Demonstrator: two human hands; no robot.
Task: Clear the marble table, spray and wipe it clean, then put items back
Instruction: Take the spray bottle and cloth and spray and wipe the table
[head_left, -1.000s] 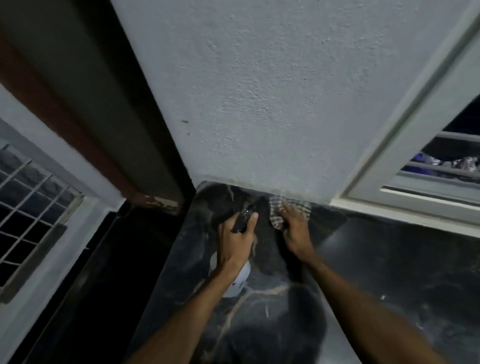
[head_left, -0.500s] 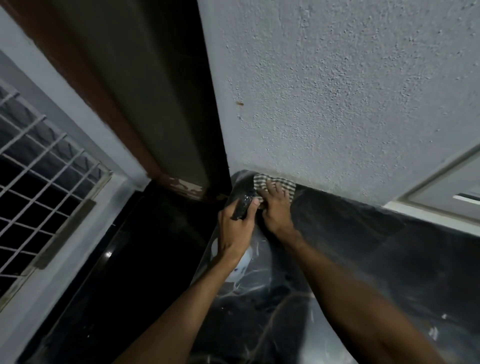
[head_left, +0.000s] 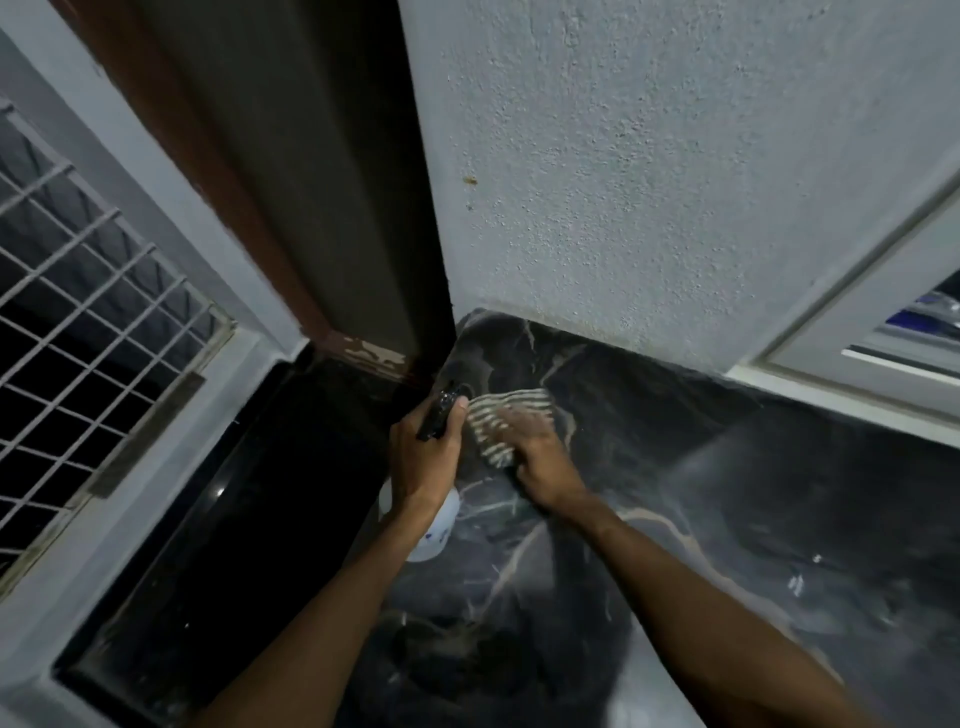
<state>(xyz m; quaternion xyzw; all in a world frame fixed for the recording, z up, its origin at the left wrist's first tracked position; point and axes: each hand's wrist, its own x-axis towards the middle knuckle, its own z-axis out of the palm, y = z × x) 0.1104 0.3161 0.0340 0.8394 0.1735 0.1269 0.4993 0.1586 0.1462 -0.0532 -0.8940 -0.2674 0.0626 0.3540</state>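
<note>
The marble table (head_left: 675, 493) is dark with pale veins and glossy, set into a corner under a rough grey wall (head_left: 649, 182); a white window frame (head_left: 857, 322) stands to the right, a barred grille (head_left: 78, 312) to the left, and a brown door frame (head_left: 234, 182) between them. The left hand (head_left: 423, 457) grips the spray bottle (head_left: 439, 530) over the table's left edge, fingers wrapped round its black head; blue marks on its white body are too small to read. The right hand (head_left: 540, 457), blurred, presses outstretched fingers on the checked cloth (head_left: 498, 421) near the corner.
</note>
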